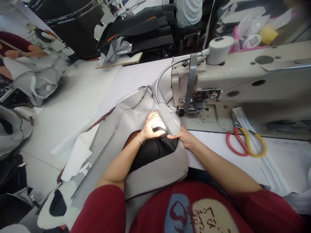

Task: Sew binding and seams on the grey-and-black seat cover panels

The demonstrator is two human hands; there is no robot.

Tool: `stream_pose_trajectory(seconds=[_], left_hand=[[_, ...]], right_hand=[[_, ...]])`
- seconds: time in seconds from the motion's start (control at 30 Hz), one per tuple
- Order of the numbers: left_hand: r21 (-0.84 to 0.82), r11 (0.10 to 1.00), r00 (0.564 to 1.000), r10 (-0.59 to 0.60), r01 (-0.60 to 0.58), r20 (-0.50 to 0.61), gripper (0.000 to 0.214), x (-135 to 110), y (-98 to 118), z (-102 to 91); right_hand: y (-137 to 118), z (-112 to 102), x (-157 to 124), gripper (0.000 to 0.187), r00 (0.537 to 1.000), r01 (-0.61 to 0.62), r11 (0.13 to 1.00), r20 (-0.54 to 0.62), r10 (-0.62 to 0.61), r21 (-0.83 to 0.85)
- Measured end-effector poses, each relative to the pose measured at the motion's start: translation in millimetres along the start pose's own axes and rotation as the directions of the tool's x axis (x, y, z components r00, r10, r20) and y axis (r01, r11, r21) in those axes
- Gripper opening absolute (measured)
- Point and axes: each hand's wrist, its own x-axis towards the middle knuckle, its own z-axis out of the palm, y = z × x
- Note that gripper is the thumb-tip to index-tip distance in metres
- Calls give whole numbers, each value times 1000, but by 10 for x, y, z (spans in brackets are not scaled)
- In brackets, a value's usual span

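A large grey sewn cover (155, 173), with a dark opening and black inner side, lies across my lap and the table. My left hand (153, 126) rests on the cover under the lamp, thumb apart from the fingers. Glare and the lamp head hide some fingertips. At the cover's right edge, my right hand (185, 137) grips the material, its fingers partly behind the lamp head. The white lamp head (170, 119) on its bent metal neck hangs over both hands. Just beyond them stands the needle area of a sewing machine (194, 103).
Scissors (245, 142) with red and yellow handles lie at right beside a white strip (262, 161). A thread cone (220, 48) tops the machine. Dark pieces (145, 30) are stacked behind. Another person (19, 48) handles grey material at far left.
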Motion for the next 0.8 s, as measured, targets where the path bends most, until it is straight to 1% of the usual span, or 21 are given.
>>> stream_pose_trajectory(seconds=[0.17, 0.27, 0.43, 0.6, 0.8], left_hand=[[-6, 1000, 1000, 20, -20, 7, 61, -58, 6, 27], [-29, 999, 1000, 23, -23, 3, 64, -73, -15, 42], [-12, 1000, 1000, 9, -8, 26, 70, -90, -19, 60], [-32, 999, 1000, 16, -16, -2, 69, -101, -28, 85], [-101, 995, 999, -2, -2, -34, 71, -118, -79, 121]], right_hand=[[11, -2, -4, 40, 1000, 15, 1000, -25, -15, -1], [-4, 16, -18, 41, 1000, 10, 1000, -13, -11, -12], [9, 11, -17, 39, 1000, 8, 1000, -27, -9, -24], [38, -18, 7, 37, 999, -12, 1000, -38, 11, -29], [21, -12, 9, 37, 998, -26, 998, -58, 22, -58]])
